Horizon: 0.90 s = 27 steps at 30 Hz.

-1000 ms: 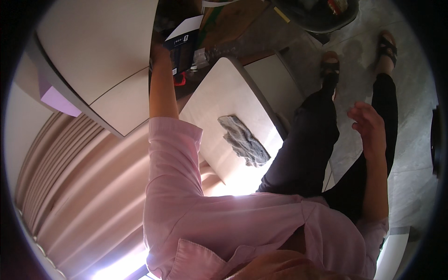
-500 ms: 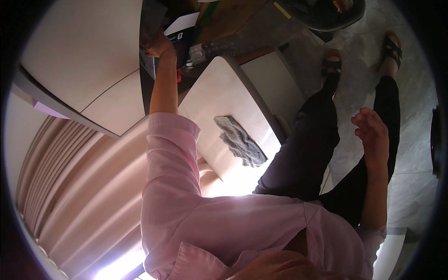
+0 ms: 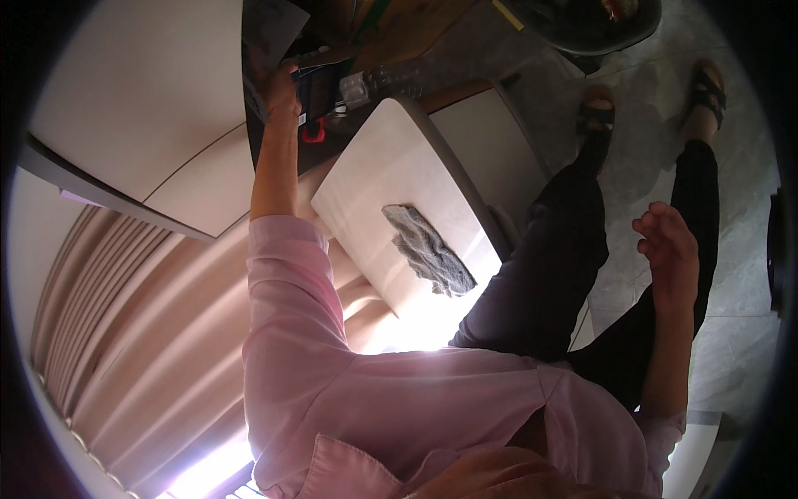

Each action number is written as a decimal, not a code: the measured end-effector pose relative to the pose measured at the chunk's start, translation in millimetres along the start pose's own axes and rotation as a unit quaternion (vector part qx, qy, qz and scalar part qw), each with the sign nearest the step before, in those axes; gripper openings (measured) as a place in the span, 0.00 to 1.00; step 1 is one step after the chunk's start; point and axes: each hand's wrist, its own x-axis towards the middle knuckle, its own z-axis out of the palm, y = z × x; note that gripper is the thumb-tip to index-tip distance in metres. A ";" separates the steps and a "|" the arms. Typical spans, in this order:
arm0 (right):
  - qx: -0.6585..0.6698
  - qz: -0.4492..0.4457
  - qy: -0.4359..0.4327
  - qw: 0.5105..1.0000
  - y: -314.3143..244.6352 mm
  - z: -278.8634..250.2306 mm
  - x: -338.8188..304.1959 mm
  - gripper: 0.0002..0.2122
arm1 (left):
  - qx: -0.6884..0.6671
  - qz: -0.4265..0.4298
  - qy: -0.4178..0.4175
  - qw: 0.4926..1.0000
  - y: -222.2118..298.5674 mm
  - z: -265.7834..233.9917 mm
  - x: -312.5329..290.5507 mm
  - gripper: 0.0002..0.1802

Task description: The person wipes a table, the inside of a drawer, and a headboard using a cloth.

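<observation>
While the left hand (image 3: 281, 90) grasps a dark flat package (image 3: 270, 37) in the open cabinet (image 3: 133, 108), the right hand (image 3: 669, 249) hangs released, fingers loosely spread, near a grey cloth (image 3: 428, 249).

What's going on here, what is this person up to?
A person in a pink shirt is reaching out with the left hand to a dark flat packet among clutter on a dark shelf. The right hand hangs open and empty beside the legs. A grey cloth lies on a pale surface nearby.
</observation>
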 end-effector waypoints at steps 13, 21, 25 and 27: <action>-0.043 -0.018 0.035 0.998 6.4 -14.8 7.4 0.14 | 0.381 0.238 0.041 0.892 -22.3 -8.4 -42.3 0.36; -0.091 -0.016 0.088 0.992 43.5 -58.7 50.1 0.16 | 0.345 0.167 -0.215 0.898 7.3 -46.2 -313.8 0.45; -0.176 -0.054 0.083 0.980 54.1 -71.5 62.8 0.14 | 0.356 0.078 -0.252 0.897 -7.6 -57.1 -409.5 0.47; -0.267 -0.074 0.110 0.954 60.9 -67.4 66.0 0.15 | 0.326 0.071 -0.224 0.916 -20.3 -49.7 -420.7 0.48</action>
